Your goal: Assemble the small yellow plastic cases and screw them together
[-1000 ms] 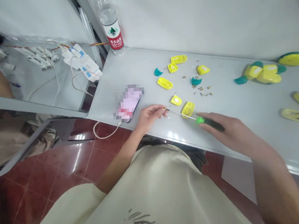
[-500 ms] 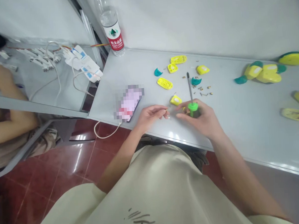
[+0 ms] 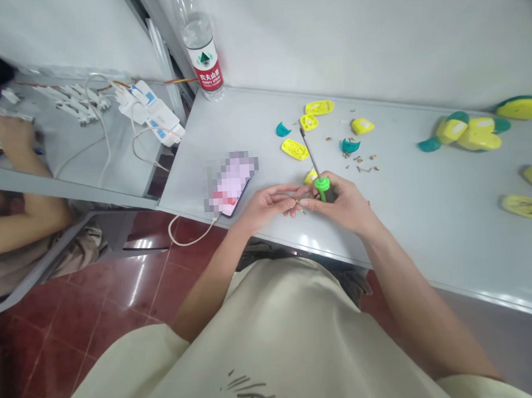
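Note:
My left hand point(image 3: 273, 206) pinches a tiny brass-coloured metal part point(image 3: 297, 201) between thumb and fingertips near the table's front edge. My right hand point(image 3: 345, 203) is closed around the green handle of a screwdriver point(image 3: 321, 185), its dark shaft slanting up and away to the left. The right thumb and fingertips meet the left ones at the small part. Just beyond the fingers lies a yellow shell piece point(image 3: 310, 177), partly covered by the right hand. Farther back are yellow shell halves point(image 3: 295, 150), teal pieces point(image 3: 350, 146) and several little metal parts point(image 3: 358, 159).
A phone point(image 3: 233, 183) with a white cable lies left of my hands. At the back left corner stands a water bottle point(image 3: 207, 64). More yellow and teal shells point(image 3: 478, 133) sit on the right. Another person's arm point(image 3: 19, 142) and white power adapters point(image 3: 152, 113) occupy the neighbouring table.
My right hand has moved left with the screwdriver, bringing its fingertips to the small part in my left hand. The screwdriver now tilts more to the left.

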`<act>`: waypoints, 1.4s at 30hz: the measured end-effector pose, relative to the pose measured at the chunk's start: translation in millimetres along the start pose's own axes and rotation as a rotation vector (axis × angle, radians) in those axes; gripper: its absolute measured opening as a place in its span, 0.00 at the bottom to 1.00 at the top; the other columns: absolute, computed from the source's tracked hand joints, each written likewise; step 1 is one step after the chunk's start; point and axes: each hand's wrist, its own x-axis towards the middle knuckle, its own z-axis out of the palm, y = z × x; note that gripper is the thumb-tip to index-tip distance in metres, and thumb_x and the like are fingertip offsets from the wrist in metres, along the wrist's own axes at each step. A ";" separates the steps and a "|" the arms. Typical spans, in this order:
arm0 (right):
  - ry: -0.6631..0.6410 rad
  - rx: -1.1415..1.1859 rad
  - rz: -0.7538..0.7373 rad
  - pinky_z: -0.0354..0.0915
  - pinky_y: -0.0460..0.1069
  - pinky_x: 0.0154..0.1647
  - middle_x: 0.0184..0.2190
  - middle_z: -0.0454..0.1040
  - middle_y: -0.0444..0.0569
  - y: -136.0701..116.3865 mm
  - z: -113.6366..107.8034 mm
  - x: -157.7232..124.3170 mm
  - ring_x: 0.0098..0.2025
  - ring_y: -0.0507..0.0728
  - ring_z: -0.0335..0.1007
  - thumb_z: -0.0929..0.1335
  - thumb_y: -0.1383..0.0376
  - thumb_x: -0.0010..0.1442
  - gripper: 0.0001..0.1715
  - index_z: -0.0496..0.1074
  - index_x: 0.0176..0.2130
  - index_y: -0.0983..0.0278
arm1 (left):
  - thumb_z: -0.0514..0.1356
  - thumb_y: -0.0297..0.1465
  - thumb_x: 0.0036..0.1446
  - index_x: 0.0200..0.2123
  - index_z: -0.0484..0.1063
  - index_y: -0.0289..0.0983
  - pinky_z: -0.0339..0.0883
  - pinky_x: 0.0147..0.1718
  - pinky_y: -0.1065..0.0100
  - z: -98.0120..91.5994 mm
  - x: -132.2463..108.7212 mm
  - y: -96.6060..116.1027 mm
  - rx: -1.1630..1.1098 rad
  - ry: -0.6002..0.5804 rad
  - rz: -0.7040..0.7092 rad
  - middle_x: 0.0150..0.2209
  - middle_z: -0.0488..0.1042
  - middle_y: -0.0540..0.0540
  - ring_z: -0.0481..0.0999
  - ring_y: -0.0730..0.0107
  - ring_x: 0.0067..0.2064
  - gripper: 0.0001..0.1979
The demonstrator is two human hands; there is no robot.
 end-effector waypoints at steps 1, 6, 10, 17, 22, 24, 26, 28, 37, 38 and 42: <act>-0.005 0.011 0.002 0.65 0.50 0.34 0.33 0.77 0.46 -0.1 0.6 0.2 0.32 0.54 0.69 0.76 0.49 0.52 0.23 0.66 0.32 0.59 | 0.70 0.36 0.55 0.53 0.74 0.35 0.68 0.38 0.66 -0.1 0.0 0.0 0.001 -0.004 -0.004 0.35 0.82 0.43 0.77 0.72 0.32 0.23; -0.003 0.043 0.013 0.65 0.51 0.36 0.36 0.78 0.47 -0.1 3.9 0.7 0.33 0.54 0.69 0.77 0.51 0.52 0.21 0.68 0.34 0.59 | 0.70 0.37 0.54 0.53 0.74 0.35 0.69 0.38 0.65 -1.0 0.4 -0.4 0.009 -0.002 -0.014 0.35 0.81 0.43 0.77 0.72 0.32 0.24; -0.013 0.089 0.018 0.66 0.53 0.37 0.37 0.79 0.47 -1.4 5.1 1.0 0.34 0.55 0.69 0.77 0.51 0.51 0.20 0.70 0.35 0.59 | 0.70 0.36 0.55 0.53 0.74 0.36 0.69 0.39 0.65 -1.1 0.8 -0.6 0.019 -0.005 -0.004 0.35 0.81 0.44 0.77 0.72 0.33 0.23; -0.021 0.113 0.019 0.67 0.55 0.39 0.37 0.78 0.47 4.6 4.4 -0.1 0.35 0.56 0.70 0.78 0.53 0.52 0.19 0.69 0.36 0.58 | 0.70 0.35 0.55 0.52 0.74 0.35 0.68 0.38 0.66 0.3 1.7 0.2 0.009 -0.018 -0.012 0.36 0.82 0.43 0.78 0.72 0.33 0.23; -0.044 0.226 0.014 0.68 0.56 0.39 0.36 0.78 0.47 8.7 5.6 -1.6 0.34 0.57 0.72 0.78 0.54 0.52 0.23 0.63 0.34 0.58 | 0.70 0.35 0.54 0.53 0.73 0.35 0.69 0.38 0.65 0.2 1.9 0.8 0.012 -0.031 -0.025 0.36 0.82 0.43 0.78 0.72 0.33 0.24; -0.048 0.233 0.011 0.68 0.56 0.39 0.36 0.78 0.47 8.8 6.4 -1.6 0.34 0.57 0.73 0.78 0.53 0.52 0.23 0.63 0.34 0.58 | 0.70 0.36 0.54 0.52 0.73 0.34 0.69 0.38 0.65 0.6 1.8 1.8 0.020 -0.024 -0.029 0.36 0.82 0.43 0.78 0.72 0.33 0.24; -0.050 0.236 0.009 0.68 0.56 0.39 0.37 0.78 0.47 8.9 6.8 -1.4 0.34 0.57 0.73 0.78 0.53 0.52 0.23 0.63 0.34 0.58 | 0.70 0.37 0.53 0.51 0.73 0.34 0.69 0.38 0.65 1.4 1.5 3.3 0.024 -0.020 -0.037 0.35 0.81 0.43 0.78 0.72 0.33 0.24; -0.046 0.236 0.010 0.69 0.55 0.38 0.37 0.78 0.47 9.4 6.5 -1.2 0.33 0.56 0.73 0.77 0.52 0.52 0.24 0.64 0.34 0.58 | 0.70 0.37 0.53 0.48 0.73 0.34 0.68 0.38 0.66 2.4 1.3 5.2 0.023 -0.021 -0.048 0.35 0.81 0.44 0.78 0.73 0.32 0.22; -0.027 0.174 0.008 0.69 0.56 0.40 0.35 0.76 0.46 8.8 5.5 -1.8 0.34 0.57 0.72 0.77 0.49 0.50 0.25 0.64 0.34 0.58 | 0.71 0.40 0.51 0.40 0.73 0.33 0.65 0.34 0.69 2.7 1.8 8.6 0.060 -0.005 -0.069 0.29 0.79 0.46 0.77 0.73 0.31 0.20; -0.022 0.169 0.007 0.68 0.56 0.40 0.35 0.76 0.46 8.3 5.9 -1.5 0.34 0.57 0.72 0.77 0.49 0.51 0.24 0.64 0.34 0.58 | 0.71 0.40 0.51 0.40 0.72 0.33 0.64 0.34 0.69 2.4 1.8 8.6 0.061 -0.002 -0.069 0.29 0.79 0.46 0.77 0.73 0.31 0.20; -0.003 0.149 0.007 0.68 0.55 0.39 0.34 0.75 0.45 7.6 7.5 -0.4 0.34 0.56 0.71 0.77 0.51 0.52 0.23 0.64 0.33 0.58 | 0.71 0.40 0.52 0.41 0.71 0.34 0.64 0.34 0.70 1.7 1.3 8.4 0.052 -0.005 -0.061 0.28 0.79 0.47 0.77 0.73 0.31 0.20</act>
